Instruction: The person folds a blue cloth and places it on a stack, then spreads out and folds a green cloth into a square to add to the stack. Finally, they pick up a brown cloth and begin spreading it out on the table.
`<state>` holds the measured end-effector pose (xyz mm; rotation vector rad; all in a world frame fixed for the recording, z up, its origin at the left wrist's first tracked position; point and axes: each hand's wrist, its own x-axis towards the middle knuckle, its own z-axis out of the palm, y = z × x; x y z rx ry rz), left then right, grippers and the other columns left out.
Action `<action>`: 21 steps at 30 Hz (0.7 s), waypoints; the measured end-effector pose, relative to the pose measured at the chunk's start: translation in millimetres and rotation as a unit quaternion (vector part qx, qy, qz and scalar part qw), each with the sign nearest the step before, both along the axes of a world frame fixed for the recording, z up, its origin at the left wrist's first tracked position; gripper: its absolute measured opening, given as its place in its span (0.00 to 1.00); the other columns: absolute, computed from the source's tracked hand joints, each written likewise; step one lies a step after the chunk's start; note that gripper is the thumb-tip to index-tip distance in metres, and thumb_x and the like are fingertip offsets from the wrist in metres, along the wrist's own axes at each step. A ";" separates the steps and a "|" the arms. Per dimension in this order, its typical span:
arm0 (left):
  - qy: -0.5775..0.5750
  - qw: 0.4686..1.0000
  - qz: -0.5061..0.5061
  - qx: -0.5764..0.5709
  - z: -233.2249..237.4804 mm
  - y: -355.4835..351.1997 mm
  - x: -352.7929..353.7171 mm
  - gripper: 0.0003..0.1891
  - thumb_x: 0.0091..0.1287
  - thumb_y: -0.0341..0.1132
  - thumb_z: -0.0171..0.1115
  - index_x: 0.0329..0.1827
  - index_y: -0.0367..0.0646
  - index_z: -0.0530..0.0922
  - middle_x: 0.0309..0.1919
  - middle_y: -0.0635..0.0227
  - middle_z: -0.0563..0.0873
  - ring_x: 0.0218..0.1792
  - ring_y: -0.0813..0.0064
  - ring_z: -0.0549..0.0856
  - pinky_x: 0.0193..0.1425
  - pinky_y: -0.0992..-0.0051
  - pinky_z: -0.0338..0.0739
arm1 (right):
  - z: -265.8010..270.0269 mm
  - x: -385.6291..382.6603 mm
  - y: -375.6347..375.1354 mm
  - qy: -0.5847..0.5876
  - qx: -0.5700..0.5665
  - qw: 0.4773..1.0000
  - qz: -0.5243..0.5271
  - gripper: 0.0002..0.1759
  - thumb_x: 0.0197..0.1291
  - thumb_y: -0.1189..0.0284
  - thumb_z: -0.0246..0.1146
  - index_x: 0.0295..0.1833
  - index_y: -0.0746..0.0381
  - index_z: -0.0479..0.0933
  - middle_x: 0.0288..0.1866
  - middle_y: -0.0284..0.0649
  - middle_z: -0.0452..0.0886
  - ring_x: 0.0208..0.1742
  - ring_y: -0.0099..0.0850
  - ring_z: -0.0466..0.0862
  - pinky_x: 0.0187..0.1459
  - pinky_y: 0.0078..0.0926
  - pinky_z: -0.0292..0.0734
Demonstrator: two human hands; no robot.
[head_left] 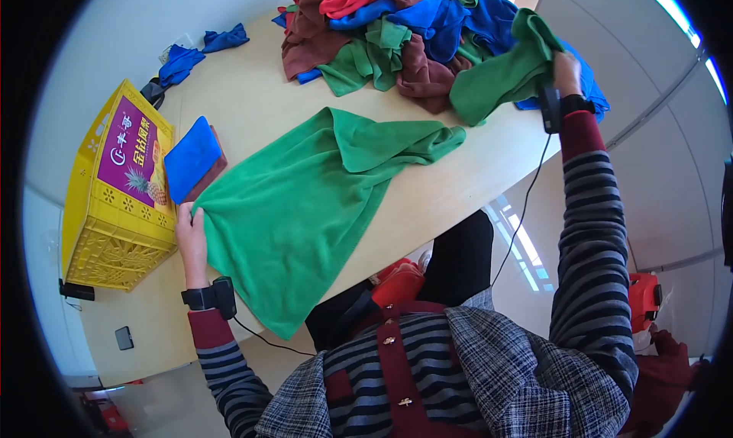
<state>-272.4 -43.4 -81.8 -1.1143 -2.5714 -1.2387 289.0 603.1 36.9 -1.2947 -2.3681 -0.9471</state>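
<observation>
A green towel [294,209] lies partly spread on the table, its right end bunched and its near edge hanging over the table's front. My left hand [191,238] pinches its left corner, close to the yellow crate. Out to the right, my right hand [566,73] is closed on a second green towel [500,79], which droops beside the big pile of cloths. The fingers of that hand are partly hidden by the cloth. Just above my left hand lies a small stack of folded towels [192,159], blue on top and brown below.
A heap of red, brown, blue and green towels [427,60] covers the table's far side. The yellow crate [126,201] stands at the left. Blue cloths [225,37] lie at the back left. A dark phone-like object [124,337] rests at the near left. Cables run from both wrists.
</observation>
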 end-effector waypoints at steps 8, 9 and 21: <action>-0.183 0.967 -0.084 0.154 38.1 0.4 53.2 0.04 0.80 0.32 0.57 0.49 0.42 0.77 0.40 0.78 0.79 0.44 0.87 0.76 0.53 0.81 0.70 | -6.9 -72.4 -67.1 0.321 -0.008 0.915 0.243 0.24 0.61 0.66 0.71 0.61 0.66 0.80 0.57 0.51 0.85 0.58 0.51 0.84 0.59 0.37 0.81; -0.211 0.958 -0.097 0.170 45.2 4.5 62.3 0.03 0.79 0.32 0.58 0.48 0.43 0.76 0.40 0.78 0.79 0.43 0.87 0.76 0.53 0.81 0.69 | -12.6 -98.3 -105.5 0.291 -0.069 0.894 0.333 0.24 0.61 0.65 0.71 0.61 0.64 0.81 0.57 0.49 0.85 0.57 0.49 0.85 0.59 0.37 0.82; -0.349 0.872 -0.165 0.300 68.4 -13.9 74.0 0.07 0.72 0.28 0.64 0.44 0.47 0.74 0.40 0.78 0.78 0.45 0.85 0.76 0.58 0.80 0.69 | -129.6 -259.9 -321.4 0.098 -0.295 0.865 0.394 0.17 0.61 0.61 0.71 0.51 0.59 0.83 0.41 0.45 0.83 0.44 0.46 0.86 0.47 0.45 0.82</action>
